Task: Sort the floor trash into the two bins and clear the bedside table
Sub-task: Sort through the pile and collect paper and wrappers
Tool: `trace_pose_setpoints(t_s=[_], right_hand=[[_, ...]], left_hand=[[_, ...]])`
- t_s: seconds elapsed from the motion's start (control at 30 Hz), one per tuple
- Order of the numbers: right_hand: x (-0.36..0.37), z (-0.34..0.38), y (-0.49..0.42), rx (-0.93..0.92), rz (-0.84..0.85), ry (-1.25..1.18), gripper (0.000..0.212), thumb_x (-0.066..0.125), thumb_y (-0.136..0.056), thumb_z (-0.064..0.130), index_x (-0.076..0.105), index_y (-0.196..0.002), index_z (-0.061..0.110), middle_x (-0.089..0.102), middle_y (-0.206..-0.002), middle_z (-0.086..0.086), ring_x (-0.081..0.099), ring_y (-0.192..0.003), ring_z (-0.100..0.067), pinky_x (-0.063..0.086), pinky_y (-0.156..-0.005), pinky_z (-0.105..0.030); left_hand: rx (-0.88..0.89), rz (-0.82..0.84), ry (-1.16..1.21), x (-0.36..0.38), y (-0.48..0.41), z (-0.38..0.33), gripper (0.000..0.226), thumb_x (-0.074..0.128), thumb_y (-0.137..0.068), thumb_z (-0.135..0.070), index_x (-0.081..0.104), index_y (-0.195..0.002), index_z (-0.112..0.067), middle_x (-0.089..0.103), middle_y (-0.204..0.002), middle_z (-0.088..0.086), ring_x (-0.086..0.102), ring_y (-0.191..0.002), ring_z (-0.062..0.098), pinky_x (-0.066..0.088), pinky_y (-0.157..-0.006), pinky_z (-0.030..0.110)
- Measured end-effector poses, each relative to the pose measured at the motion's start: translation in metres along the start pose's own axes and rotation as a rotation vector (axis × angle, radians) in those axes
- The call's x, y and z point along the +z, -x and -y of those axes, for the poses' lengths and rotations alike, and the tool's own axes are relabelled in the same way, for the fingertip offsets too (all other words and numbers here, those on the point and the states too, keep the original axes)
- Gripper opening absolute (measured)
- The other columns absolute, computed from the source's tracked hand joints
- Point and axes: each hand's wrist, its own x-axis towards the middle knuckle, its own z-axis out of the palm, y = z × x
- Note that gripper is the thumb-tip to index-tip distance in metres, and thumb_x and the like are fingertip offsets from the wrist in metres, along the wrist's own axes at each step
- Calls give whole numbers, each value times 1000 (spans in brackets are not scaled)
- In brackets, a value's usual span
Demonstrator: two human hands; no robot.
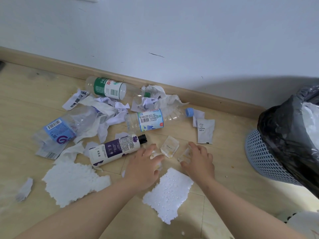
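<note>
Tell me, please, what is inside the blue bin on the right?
A black bag lines the blue bin; something white shows at its mouth. Deeper contents are hidden by the bag.
</note>
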Motion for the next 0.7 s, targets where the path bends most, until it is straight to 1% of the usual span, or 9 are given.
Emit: trace_pose_setpoints(t_s=[0.07,0.13,0.2,0.33,0.43,0.5,0.53,0.63,0.7], right_hand=[[0,-2,0,3,-12,24,59,59,-87,39,30,-138,35,33,-135,4,34,-118,-24,38,-92,-35],[0,-2,0,14,-15,27,57,60,-87,41,31,-136,36,34,-132,3,34,-117,-23,36,-92,-35],[0,-1,-2,32,4,21,59,60,-86,42,31,-137,36,35,-129,1,34,-118,-23,35,-92,-35],[-2,0,-4,103,48,-13,60,63,-82,43,34,-134,36,40,-124,-2,36,-119,-23,32,-89,-34],[-1,-2,-5,129,51,-57,49,66,-81,40,42,-123,32,42,-114,0,42,-116,-24,35,-90,-35],[0,-4,-5,126,58,-80,42,66,-82,39,46,-116,28,39,-105,2,46,-113,-23,38,-90,-35],[1,-5,-5,121,66,-76,39,65,-83,39,47,-115,27,39,-105,2,46,-112,-23,40,-89,-35],[3,-8,-4,71,88,-1,31,57,-88,41,50,-114,25,45,-112,-1,44,-112,-22,40,-86,-34],[4,-10,-4,51,79,10,26,52,-91,41,51,-111,23,48,-111,-1,46,-108,-22,40,-82,-33]], left_hand=[[-9,-3,-30,2,-2,-1,47,44,-92,-39,32,-137,-38,5,-155,-8,18,-137,22,31,-105,38],[-32,-44,-64,1,-5,1,46,42,-92,-46,34,-136,-35,16,-151,-6,24,-133,20,32,-101,36],[-97,-72,-42,-2,-6,3,47,42,-90,-50,37,-133,-31,30,-141,-4,31,-126,20,35,-96,33],[-182,-68,-5,-5,-8,5,47,51,-87,-42,37,-129,-26,41,-123,1,40,-116,20,38,-92,32],[-254,-38,89,-7,-10,6,44,59,-81,-38,43,-119,-21,50,-115,0,47,-110,19,39,-88,31],[-282,-2,137,-8,-11,8,39,61,-80,-37,49,-113,-19,53,-111,0,50,-105,19,41,-85,30],[-288,15,157,-8,-11,10,36,60,-81,-37,53,-112,-20,53,-110,0,50,-105,19,41,-84,30],[-272,5,222,-12,-9,14,28,58,-87,-35,59,-111,-21,51,-111,1,48,-107,19,39,-83,27],[-258,-20,307,-17,-7,17,22,57,-89,-30,59,-109,-20,51,-102,-4,49,-98,14,36,-76,24]])
